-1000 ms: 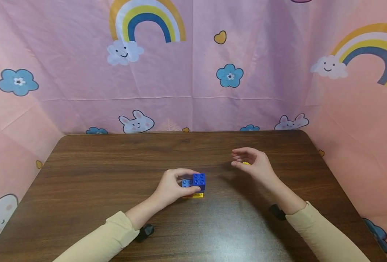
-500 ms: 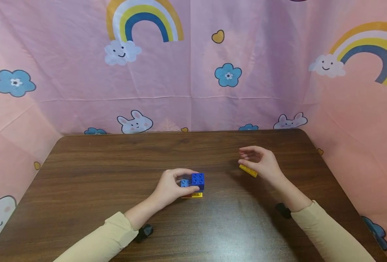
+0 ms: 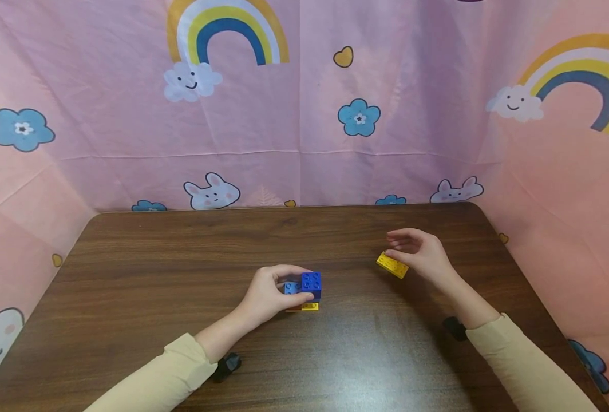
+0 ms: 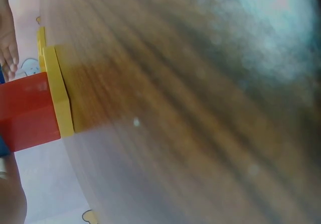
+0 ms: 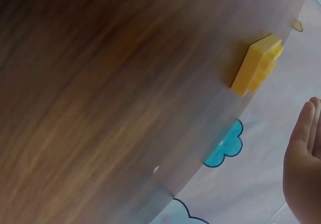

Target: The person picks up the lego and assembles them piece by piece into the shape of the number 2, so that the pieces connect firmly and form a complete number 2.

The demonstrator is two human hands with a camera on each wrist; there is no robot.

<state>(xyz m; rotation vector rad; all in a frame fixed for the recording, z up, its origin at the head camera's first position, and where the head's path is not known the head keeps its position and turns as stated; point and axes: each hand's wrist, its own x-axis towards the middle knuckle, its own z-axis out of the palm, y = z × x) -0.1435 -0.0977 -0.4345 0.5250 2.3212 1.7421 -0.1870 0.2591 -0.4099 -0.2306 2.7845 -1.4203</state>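
In the head view my left hand [image 3: 271, 294] grips a stack of toy building bricks, thumb and fingers on either side of a dark blue brick [image 3: 312, 280] at its top. A lighter blue brick [image 3: 291, 287] shows beside that, partly covered by the hand. Lower in the stack are a red brick [image 4: 27, 111] and, at the table, a flat yellow brick [image 4: 59, 93]. To the right, a separate yellow brick [image 3: 392, 265] lies studs up on the table. My right hand [image 3: 423, 256] hovers just right of it, fingers loosely bent, holding nothing.
The brown wooden table [image 3: 191, 246] has a patterned pink cloth [image 3: 304, 114] behind it and at both sides. A dark wrist device [image 3: 227, 366] sits under the left sleeve, another [image 3: 455, 328] under the right.
My right hand has moved off to the right, uncovering the separate yellow brick, which stays on the table. My left hand keeps its hold on the stack.
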